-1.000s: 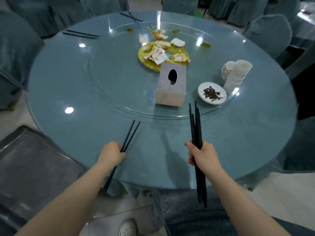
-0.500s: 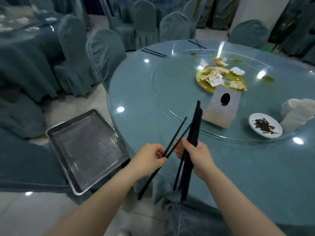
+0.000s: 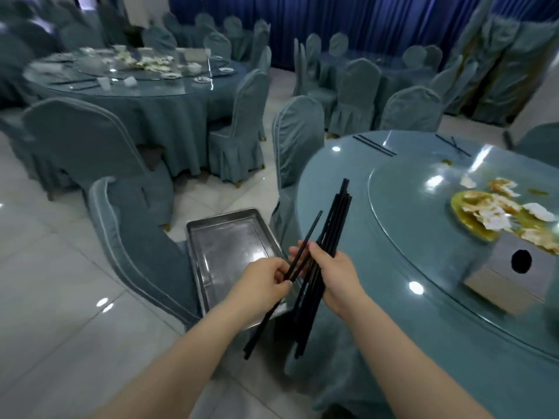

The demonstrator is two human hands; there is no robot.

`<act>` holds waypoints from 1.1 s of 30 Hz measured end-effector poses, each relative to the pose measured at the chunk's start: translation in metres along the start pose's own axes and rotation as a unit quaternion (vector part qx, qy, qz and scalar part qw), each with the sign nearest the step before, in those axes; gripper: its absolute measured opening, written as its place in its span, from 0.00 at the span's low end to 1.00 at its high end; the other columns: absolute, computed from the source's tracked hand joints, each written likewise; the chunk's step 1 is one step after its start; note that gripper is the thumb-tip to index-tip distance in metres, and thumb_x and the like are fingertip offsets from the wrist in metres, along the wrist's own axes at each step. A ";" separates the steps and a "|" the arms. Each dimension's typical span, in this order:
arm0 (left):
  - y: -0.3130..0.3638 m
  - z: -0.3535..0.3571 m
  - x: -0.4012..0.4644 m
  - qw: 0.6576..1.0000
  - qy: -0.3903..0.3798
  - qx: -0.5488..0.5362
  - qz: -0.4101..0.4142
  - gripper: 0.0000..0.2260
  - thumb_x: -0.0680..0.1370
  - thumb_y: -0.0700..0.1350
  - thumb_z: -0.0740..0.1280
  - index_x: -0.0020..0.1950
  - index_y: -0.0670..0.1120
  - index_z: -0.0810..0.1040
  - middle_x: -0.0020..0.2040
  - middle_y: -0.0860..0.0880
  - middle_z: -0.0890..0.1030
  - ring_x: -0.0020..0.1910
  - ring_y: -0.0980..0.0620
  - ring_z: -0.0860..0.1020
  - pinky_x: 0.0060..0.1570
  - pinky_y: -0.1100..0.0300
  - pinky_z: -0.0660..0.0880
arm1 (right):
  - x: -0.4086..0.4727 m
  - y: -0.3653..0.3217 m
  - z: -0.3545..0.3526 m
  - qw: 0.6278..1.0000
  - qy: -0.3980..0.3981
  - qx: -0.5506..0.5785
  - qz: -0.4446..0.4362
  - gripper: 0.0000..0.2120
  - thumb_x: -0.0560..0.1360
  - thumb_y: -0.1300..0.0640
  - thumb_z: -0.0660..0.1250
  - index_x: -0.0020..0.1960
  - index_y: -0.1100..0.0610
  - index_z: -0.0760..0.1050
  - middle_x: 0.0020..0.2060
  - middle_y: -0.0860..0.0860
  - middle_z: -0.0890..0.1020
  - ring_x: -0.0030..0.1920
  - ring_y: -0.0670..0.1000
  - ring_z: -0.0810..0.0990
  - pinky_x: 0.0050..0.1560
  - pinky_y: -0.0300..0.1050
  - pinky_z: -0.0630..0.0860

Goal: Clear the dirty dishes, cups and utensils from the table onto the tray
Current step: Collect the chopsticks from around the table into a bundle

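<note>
One camera sits on the person's head, looking forward and down, close above the hands. The table [image 3: 423, 297] lies at three o'clock.

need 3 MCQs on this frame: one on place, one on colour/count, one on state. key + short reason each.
1. Where does the metal tray sit?
A. on a covered chair seat left of the near table
B. on the glass turntable
C. on the far table

2. What colour are the chopsticks held in both hands?
A. white
B. black
C. red

3. What is the state of the tray?
A. stacked with cups
B. full of plates
C. nothing lying in it yet

Key: 1 A, the tray rests on the chair beside the near table. 2 B, the pair of chopsticks in the left hand and the chopstick bundle in the right hand are black. 3 C, its shiny bottom shows bare, and both sets of chopsticks are above it in the hands' grip.
</note>
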State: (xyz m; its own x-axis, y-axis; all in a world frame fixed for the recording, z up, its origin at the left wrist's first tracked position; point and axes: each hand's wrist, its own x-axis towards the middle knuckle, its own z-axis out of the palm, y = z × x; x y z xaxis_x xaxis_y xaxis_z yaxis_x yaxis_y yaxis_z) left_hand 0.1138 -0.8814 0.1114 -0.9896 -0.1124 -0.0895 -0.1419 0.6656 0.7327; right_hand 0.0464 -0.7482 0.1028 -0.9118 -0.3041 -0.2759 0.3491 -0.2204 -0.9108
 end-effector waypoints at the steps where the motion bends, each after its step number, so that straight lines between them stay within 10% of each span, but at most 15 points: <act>1: -0.005 -0.011 -0.001 1.000 0.004 0.002 0.000 0.06 0.75 0.41 0.68 0.42 0.52 0.76 0.35 0.55 0.77 0.34 0.59 0.74 0.33 0.72 0.68 | 0.004 0.001 0.016 1.000 -0.002 0.013 -0.001 0.09 0.80 0.59 0.61 0.51 0.63 0.78 0.44 0.58 0.85 0.46 0.54 0.85 0.45 0.46 0.82; 7: -0.062 -0.103 -0.003 0.999 0.037 0.023 -0.014 0.02 0.75 0.40 0.67 0.44 0.47 0.76 0.36 0.53 0.76 0.38 0.53 0.75 0.39 0.61 0.70 | 0.029 0.015 0.140 0.999 -0.039 0.027 -0.022 0.08 0.80 0.61 0.61 0.51 0.63 0.77 0.44 0.60 0.85 0.48 0.57 0.84 0.53 0.56 0.79; 13: -0.120 -0.163 -0.010 0.990 0.121 -0.023 -0.062 0.03 0.73 0.45 0.71 0.45 0.52 0.79 0.41 0.54 0.82 0.42 0.57 0.80 0.46 0.62 0.76 | 0.047 0.027 0.228 0.997 -0.039 -0.013 -0.068 0.06 0.80 0.62 0.61 0.48 0.62 0.76 0.39 0.57 0.85 0.41 0.53 0.84 0.42 0.45 0.80; 21: -0.203 -0.225 0.004 0.984 0.127 -0.081 -0.096 0.31 0.70 0.61 0.71 0.70 0.52 0.68 0.61 0.58 0.75 0.63 0.58 0.74 0.59 0.65 0.71 | 0.103 0.019 0.326 0.993 -0.105 0.028 -0.047 0.07 0.81 0.61 0.59 0.50 0.62 0.74 0.38 0.56 0.85 0.47 0.57 0.84 0.49 0.49 0.80; 33: -0.266 -0.310 0.072 0.966 0.182 -0.102 -0.153 0.11 0.69 0.55 0.71 0.43 0.53 0.72 0.33 0.56 0.76 0.27 0.63 0.73 0.25 0.71 0.64 | 0.196 0.041 0.452 0.972 -0.213 0.099 -0.016 0.04 0.80 0.65 0.57 0.50 0.59 0.70 0.32 0.56 0.81 0.38 0.56 0.84 0.43 0.48 0.81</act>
State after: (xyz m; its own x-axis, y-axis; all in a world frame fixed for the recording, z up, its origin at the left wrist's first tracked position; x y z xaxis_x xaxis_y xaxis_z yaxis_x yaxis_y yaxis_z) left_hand 0.0873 -1.2953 0.1193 -0.8234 -0.5574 -0.1061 -0.3813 0.4050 0.8310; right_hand -0.0205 -1.2356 0.1499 -0.7651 -0.6412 -0.0584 0.3963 -0.3976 -0.8276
